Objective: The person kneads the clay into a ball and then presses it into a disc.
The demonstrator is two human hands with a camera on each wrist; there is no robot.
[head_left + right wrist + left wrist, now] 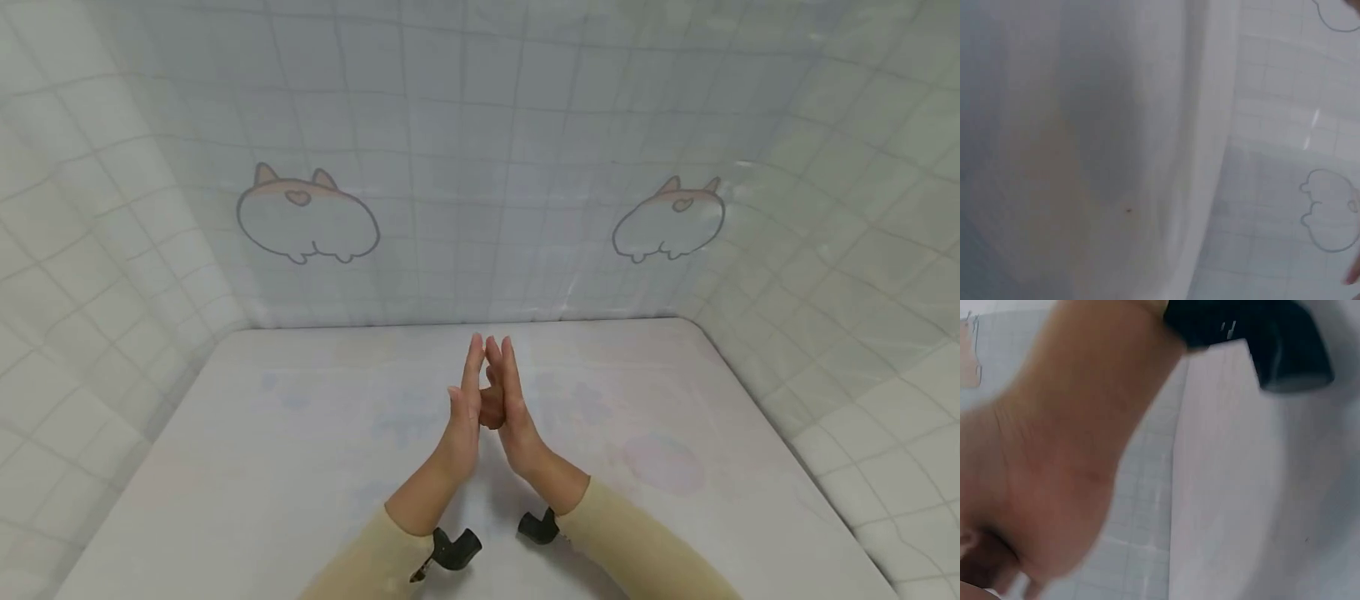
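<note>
Over the table, my left hand (467,408) and right hand (516,408) face each other palm to palm, fingers straight and pointing toward the back wall. Their fingertips come close together, while the wrists spread apart. A small brown, rounded shape (491,407) shows between the palms; I cannot tell whether it is a separate thing or folded fingers. The left wrist view shows the heel of the left hand (1054,494) large, with the brown shape (986,561) in shadow beside it. Only a bit of a finger (1352,272) enters the right wrist view's edge.
A pale table (262,467) with faint coloured patterns lies under the hands. White grid-patterned sheets (465,167) surround it at the back and sides, with two animal drawings (307,221) at the back. Black wrist mounts (456,550) stick out from the cream sleeves (375,554).
</note>
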